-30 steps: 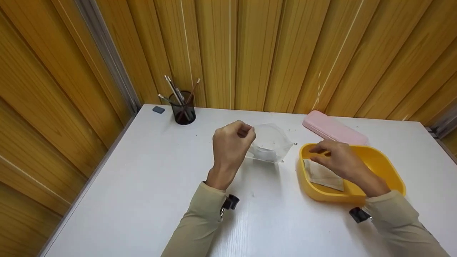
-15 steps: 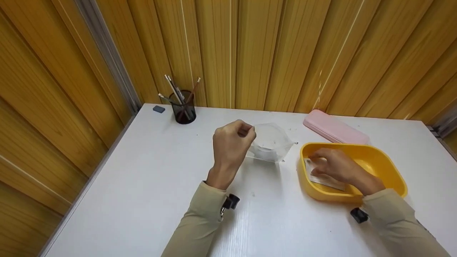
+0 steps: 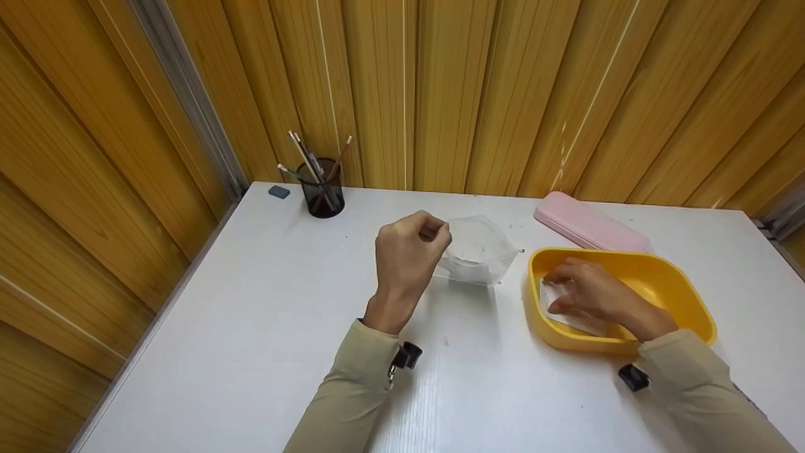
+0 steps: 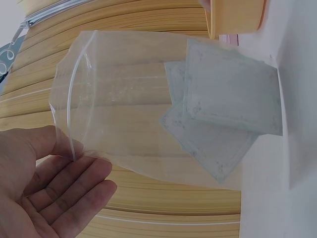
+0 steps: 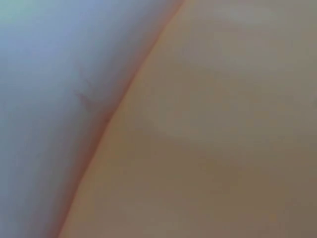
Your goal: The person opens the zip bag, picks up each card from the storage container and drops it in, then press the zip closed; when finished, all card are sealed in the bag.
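In the head view my left hand point(image 3: 405, 264) pinches the edge of a clear zip bag point(image 3: 475, 248) above the table's middle. The left wrist view shows thumb and fingers at its zip-strip end, with several pale square sheets point(image 4: 235, 89) with patterned borders inside, near the bottom. My right hand point(image 3: 597, 292) is down in a yellow plastic tub point(image 3: 566, 341) on the right. Its thumb and fingers stand apart and bent over a pale flat square packet point(image 3: 566, 319) lying there; the hand covers part of it.
A pink pencil case point(image 3: 588, 223) lies right behind the tub. At the back left stand a black mesh pen cup point(image 3: 324, 195) with several pencils and a small blue-grey eraser point(image 3: 279, 192). The right wrist view holds only a blurred tub wall point(image 5: 208, 163).
My right hand has lowered into the tub onto the pale packet, which has shifted slightly to the right under the fingers. My left hand and the bag have stayed in place.
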Motion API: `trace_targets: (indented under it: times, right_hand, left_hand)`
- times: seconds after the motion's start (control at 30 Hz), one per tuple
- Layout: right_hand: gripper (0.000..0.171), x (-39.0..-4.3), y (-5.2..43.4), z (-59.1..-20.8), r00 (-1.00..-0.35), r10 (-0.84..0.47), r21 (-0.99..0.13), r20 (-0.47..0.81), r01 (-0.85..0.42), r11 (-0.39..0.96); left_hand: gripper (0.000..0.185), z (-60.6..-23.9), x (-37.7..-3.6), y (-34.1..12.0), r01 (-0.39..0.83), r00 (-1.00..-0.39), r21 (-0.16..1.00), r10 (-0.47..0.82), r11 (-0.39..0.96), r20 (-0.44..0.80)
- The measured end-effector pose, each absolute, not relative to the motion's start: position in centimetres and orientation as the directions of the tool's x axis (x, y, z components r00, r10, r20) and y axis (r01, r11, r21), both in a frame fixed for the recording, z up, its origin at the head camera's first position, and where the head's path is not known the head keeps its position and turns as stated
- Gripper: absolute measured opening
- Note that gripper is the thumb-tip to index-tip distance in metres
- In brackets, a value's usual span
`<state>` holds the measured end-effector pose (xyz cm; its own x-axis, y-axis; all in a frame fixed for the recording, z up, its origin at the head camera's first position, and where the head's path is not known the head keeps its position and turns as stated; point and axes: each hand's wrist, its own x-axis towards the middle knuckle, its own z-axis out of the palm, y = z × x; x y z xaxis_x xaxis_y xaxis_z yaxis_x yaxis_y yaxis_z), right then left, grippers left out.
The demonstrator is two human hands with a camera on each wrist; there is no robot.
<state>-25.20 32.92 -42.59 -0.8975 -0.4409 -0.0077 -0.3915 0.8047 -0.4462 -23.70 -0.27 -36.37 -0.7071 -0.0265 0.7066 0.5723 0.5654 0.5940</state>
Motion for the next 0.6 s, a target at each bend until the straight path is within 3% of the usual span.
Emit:
trace_targets:
  times: [0.6]
  right_hand:
    - [0.06,-25.33,33.17,-43.06,-0.91,-0.412,-0.413,0.046,-0.393,0.822]
  left_hand:
    - [0.01,-36.3,-23.6,-0.18,0.577,-0.705,0.591,-0.021,0.564,0.709]
